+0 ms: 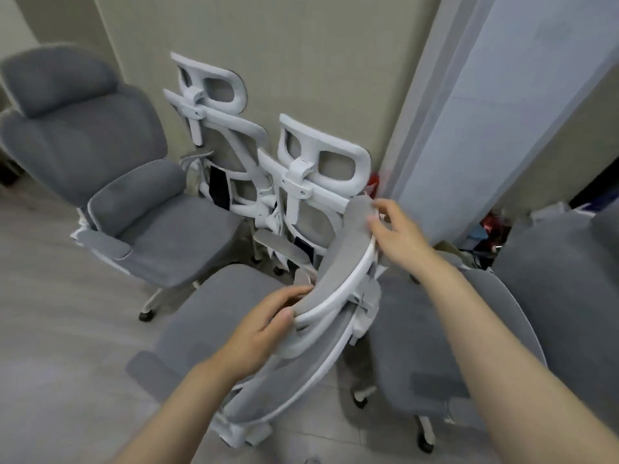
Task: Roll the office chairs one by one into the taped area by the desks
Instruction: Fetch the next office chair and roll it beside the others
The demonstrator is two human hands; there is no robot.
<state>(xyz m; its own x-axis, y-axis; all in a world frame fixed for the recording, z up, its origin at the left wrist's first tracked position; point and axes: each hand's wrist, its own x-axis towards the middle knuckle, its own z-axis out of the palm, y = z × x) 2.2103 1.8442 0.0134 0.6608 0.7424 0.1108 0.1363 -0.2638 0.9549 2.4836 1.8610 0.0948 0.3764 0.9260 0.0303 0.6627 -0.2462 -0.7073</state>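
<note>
- Nearest the camera, the person's left hand (268, 321) gripped the lower end of a grey headrest (338, 259), thumb on the white frame and fingers curled over the padded face.
- Higher up, the right hand (397, 229) held the headrest's upper end, fingers bent over its edge.
- That headrest topped the nearest office chair (227, 313), which stood on the grey floor (53, 329) between both forearms, its seat toward the left.
- Another grey chair (432, 349) stood just to its right.
- Farther left sat a padded grey chair (110, 182).
- Two white-framed mesh chairs (301, 182) stood against the beige wall (301, 55) behind.
</note>
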